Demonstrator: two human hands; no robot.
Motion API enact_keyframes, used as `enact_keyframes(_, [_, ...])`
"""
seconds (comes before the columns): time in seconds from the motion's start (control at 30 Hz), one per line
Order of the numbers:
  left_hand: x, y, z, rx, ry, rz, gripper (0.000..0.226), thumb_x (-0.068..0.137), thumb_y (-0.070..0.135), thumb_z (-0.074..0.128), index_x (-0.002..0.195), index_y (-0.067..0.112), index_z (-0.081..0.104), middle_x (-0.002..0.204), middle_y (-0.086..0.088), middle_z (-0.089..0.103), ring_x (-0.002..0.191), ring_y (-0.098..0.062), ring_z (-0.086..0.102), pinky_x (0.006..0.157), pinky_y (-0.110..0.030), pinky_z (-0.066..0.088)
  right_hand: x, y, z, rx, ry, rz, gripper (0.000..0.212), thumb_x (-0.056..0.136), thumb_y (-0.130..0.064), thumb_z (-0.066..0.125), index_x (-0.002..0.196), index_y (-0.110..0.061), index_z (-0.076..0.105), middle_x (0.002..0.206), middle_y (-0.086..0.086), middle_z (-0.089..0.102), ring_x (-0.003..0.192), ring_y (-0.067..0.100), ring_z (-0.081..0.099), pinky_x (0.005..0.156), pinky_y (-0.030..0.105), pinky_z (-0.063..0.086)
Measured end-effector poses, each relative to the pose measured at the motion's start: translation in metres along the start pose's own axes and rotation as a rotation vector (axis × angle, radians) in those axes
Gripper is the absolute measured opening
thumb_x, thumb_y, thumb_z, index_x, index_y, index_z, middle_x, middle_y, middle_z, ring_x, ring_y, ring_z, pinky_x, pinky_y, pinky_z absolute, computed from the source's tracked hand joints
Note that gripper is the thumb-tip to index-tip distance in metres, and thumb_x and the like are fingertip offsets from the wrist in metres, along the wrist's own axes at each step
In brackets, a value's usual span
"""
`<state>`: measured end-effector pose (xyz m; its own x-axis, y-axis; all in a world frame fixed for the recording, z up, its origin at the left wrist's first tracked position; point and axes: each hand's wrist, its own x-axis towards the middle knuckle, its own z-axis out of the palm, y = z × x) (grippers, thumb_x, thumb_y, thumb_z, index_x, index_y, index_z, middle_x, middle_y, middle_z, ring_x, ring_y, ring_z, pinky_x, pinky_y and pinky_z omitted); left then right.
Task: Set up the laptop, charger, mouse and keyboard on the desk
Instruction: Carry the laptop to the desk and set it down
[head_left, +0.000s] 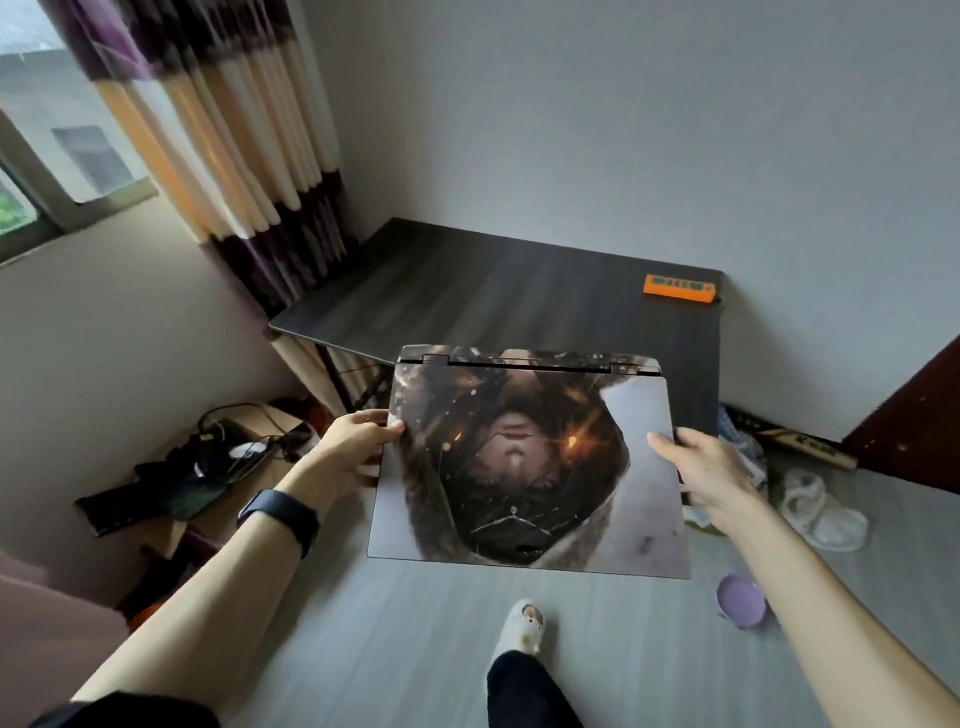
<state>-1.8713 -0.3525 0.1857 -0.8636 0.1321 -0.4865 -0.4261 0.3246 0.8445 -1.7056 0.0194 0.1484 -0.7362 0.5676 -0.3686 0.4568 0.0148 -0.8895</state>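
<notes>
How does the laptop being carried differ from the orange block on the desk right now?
The laptop is held in the air by the left hand and right hand, short of the desk; the orange block rests on the desk's far right corner. The laptop is wide, flat and closed, its lid covered by a printed picture; the block is small, plain orange with a green strip. Both are rectangular.

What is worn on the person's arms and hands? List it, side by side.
Left hand: bare, no glove visible. A black band, like a fitness tracker or watch, wraps the left wrist. A dark sleeve edge shows at the upper arm near the frame's bottom. Right hand: bare, with no band or jewellery that shows, and no sleeve in view along the forearm.
</notes>
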Motion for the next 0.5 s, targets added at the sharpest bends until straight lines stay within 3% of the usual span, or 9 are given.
enact_keyframes(0.07, [0.054, 0.024, 0.005, -0.013, -0.012, 0.004, 0.023, 0.089, 0.020, 0.072, 0.112, 0.022, 0.068, 0.088, -0.005, 0.067, 0.067, -0.017, 0.059, 0.065, -0.029, 0.050, 0.050, -0.014, 0.015, 0.000, 0.010, 0.016, 0.028, 0.088, -0.038, 0.071, 0.095, -0.011, 0.071, 0.096, 0.014, 0.075, 0.082, 0.027, 0.068, 0.069, 0.039, 0.054])
enact_keyframes(0.2, [0.151, 0.064, 0.010, 0.054, -0.009, -0.006, 0.027, 0.091, 0.017, 0.070, 0.117, 0.018, 0.067, 0.085, -0.003, 0.067, 0.061, -0.013, 0.058, 0.059, -0.025, 0.053, 0.144, -0.046, 0.047, -0.033, 0.037, 0.057, 0.031, 0.088, -0.043, 0.069, 0.087, -0.012, 0.069, 0.088, 0.016, 0.071, 0.076, 0.024, 0.062, 0.067, 0.034, 0.043])
enact_keyframes(0.3, [0.217, 0.092, 0.009, 0.062, -0.001, -0.052, 0.023, 0.091, 0.017, 0.070, 0.113, 0.016, 0.069, 0.092, -0.010, 0.067, 0.080, -0.025, 0.061, 0.083, -0.045, 0.055, 0.200, -0.067, 0.075, -0.034, 0.024, 0.139, 0.030, 0.092, -0.041, 0.066, 0.088, -0.012, 0.066, 0.094, 0.011, 0.072, 0.090, 0.026, 0.067, 0.077, 0.039, 0.051])
enact_keyframes(0.5, [0.329, 0.117, 0.009, 0.108, -0.016, -0.186, 0.013, 0.093, 0.020, 0.067, 0.105, 0.020, 0.068, 0.093, -0.012, 0.068, 0.073, -0.025, 0.063, 0.064, -0.033, 0.055, 0.284, -0.100, 0.120, -0.051, 0.007, 0.299, 0.019, 0.095, -0.035, 0.065, 0.089, -0.018, 0.066, 0.092, 0.005, 0.075, 0.091, 0.026, 0.069, 0.088, 0.045, 0.053])
